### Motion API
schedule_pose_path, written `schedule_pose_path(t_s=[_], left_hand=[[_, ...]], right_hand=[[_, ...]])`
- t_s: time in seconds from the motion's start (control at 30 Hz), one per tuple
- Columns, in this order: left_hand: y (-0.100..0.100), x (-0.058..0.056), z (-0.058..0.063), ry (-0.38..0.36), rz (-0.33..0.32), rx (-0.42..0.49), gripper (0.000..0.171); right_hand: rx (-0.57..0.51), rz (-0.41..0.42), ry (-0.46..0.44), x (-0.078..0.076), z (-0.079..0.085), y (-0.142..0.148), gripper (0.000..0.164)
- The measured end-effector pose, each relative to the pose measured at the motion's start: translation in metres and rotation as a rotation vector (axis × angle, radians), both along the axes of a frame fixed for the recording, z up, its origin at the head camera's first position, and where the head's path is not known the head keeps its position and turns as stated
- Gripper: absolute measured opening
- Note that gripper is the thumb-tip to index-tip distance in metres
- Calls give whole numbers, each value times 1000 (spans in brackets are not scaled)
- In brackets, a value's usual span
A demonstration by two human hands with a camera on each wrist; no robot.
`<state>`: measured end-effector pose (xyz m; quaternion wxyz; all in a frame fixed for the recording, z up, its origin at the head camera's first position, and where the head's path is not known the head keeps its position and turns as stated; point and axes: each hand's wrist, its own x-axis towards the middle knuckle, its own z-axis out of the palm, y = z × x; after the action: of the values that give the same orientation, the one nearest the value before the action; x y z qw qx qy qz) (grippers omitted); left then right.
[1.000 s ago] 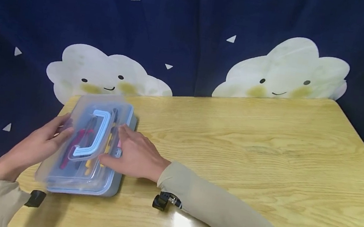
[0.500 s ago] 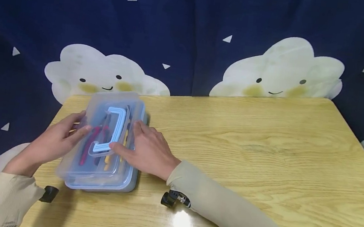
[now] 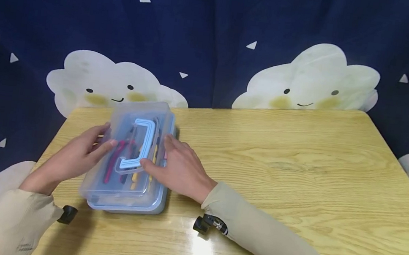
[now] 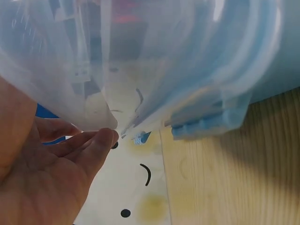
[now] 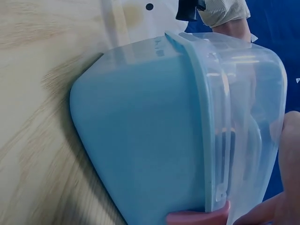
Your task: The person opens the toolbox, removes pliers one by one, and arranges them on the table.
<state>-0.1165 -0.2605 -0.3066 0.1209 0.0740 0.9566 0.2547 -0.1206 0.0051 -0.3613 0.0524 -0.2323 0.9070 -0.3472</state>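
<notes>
A plastic storage box [image 3: 129, 209] with a light blue base stands at the table's left side. Its clear lid [image 3: 124, 111] bears a folded blue handle [image 3: 147, 141]; pink and yellow items show blurrily through it. My left hand [image 3: 76, 158] holds the lid's left edge, thumb over the top. My right hand [image 3: 185, 170] grips the opposite side, its thumb near the handle and fingers at the right edge. In the right wrist view the lid sits on the base beside a pink latch [image 5: 197, 218]. A blue hinge [image 4: 201, 125] shows in the left wrist view.
The wooden table [image 3: 279, 175] extends widely to the right of the box. Behind it hangs a dark blue curtain [image 3: 201, 25] with white clouds and triangles. Small black wrist cameras, such as the right one [image 3: 203, 225], stick out under both sleeves.
Both hands have shifted the box to the right and slightly toward the table's far edge. The grip of each hand looks much the same, and the handle stays folded down.
</notes>
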Motion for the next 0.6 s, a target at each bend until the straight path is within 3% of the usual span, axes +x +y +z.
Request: schedule_pose_path(t_s=[0.6], left_hand=[[33, -3, 0, -67, -13, 116, 93]], right_hand=[[-69, -58, 55, 5, -7, 52, 90]])
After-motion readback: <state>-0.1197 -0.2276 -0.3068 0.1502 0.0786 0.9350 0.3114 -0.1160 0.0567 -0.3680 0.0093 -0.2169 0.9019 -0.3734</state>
